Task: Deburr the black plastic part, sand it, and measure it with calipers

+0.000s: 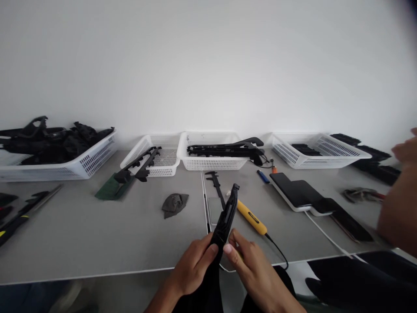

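My left hand (194,264) is closed around a long, narrow black plastic part (227,213), which I hold tilted up over the table's front edge. Close against its right side is my right hand (249,263), its thumb and fingers pinched together. A bit of yellow shows between those fingers, perhaps the handle of a small tool, mostly hidden. Just beyond the part lie a dark caliper (215,182) and a yellow corded tool (252,218). A crumpled dark grey cloth (175,204) rests to the left.
White baskets (213,164) with black parts line the wall. Black strips (151,163) stick out of one, near a green piece (112,188). A black-and-yellow knife (14,228) lies left. Phone-like devices (289,191) with a white cable lie right. Another person's arm (399,200) reaches in there.
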Action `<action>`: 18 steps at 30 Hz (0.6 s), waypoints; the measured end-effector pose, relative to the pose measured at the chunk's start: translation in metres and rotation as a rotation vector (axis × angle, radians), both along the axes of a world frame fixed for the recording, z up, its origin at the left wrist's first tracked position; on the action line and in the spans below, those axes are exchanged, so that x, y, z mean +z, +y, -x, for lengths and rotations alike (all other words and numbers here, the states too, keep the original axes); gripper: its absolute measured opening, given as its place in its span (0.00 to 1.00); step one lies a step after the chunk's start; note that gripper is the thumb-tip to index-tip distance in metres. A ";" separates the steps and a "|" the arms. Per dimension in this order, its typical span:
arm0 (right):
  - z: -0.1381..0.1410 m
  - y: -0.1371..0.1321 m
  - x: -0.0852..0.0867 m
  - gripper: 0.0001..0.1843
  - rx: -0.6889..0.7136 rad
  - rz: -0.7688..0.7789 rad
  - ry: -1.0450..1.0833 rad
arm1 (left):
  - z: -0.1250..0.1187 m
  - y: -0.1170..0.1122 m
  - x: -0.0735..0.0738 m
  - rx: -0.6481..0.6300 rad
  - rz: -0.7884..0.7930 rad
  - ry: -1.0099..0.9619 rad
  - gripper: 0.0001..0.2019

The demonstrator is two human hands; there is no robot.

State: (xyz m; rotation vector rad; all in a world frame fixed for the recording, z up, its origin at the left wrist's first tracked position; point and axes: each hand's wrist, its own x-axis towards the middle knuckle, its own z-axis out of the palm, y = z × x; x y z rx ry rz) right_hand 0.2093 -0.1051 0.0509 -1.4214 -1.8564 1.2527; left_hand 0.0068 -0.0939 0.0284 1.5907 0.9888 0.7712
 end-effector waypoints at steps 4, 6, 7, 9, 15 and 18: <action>0.001 0.004 0.004 0.29 0.029 -0.005 -0.013 | -0.002 0.001 0.005 -0.016 -0.005 -0.044 0.26; 0.000 0.005 0.004 0.29 0.024 -0.003 -0.017 | -0.002 0.002 0.006 -0.017 0.001 -0.038 0.25; -0.001 0.005 0.003 0.29 0.025 -0.002 -0.016 | -0.002 0.001 0.005 -0.018 0.005 -0.038 0.25; -0.003 0.006 0.003 0.29 0.030 -0.002 -0.013 | -0.001 0.001 0.003 -0.007 0.005 -0.038 0.25; -0.014 0.011 0.005 0.32 -0.018 -0.021 -0.046 | 0.001 0.001 -0.005 -0.001 0.001 0.006 0.25; -0.013 0.011 0.006 0.32 0.044 -0.003 -0.100 | 0.001 0.002 -0.003 -0.025 -0.001 -0.066 0.24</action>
